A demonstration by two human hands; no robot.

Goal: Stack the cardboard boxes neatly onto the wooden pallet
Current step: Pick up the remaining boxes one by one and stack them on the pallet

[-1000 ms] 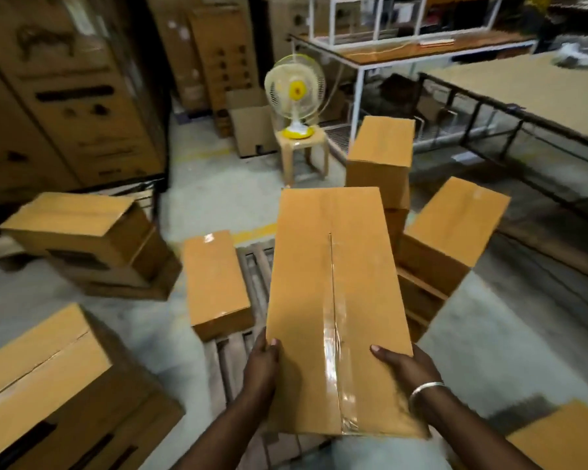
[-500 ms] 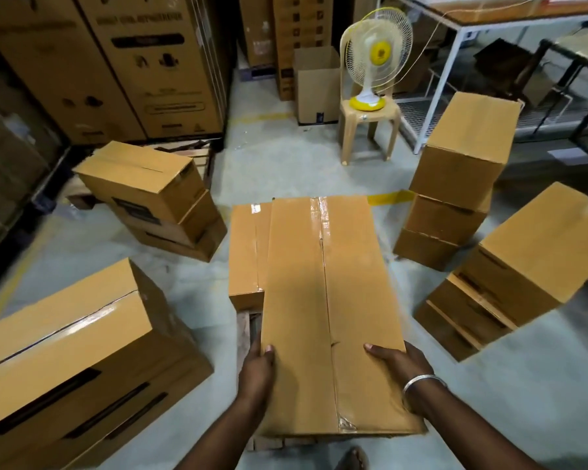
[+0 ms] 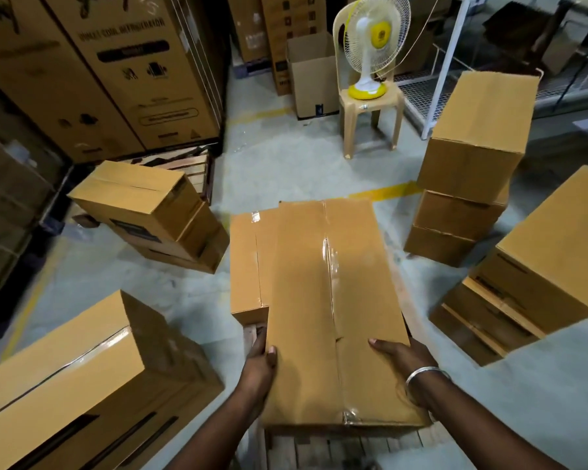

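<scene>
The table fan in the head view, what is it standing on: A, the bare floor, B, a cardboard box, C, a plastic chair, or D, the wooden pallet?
C: the table fan has its yellow base resting on the seat of the beige plastic chair at the back of the room.

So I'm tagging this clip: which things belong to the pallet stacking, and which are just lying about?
Job in hand:
held box
left hand
right hand
box already on the pallet
wooden pallet
loose boxes

Lying about:
fan
plastic chair
printed cartons
</scene>
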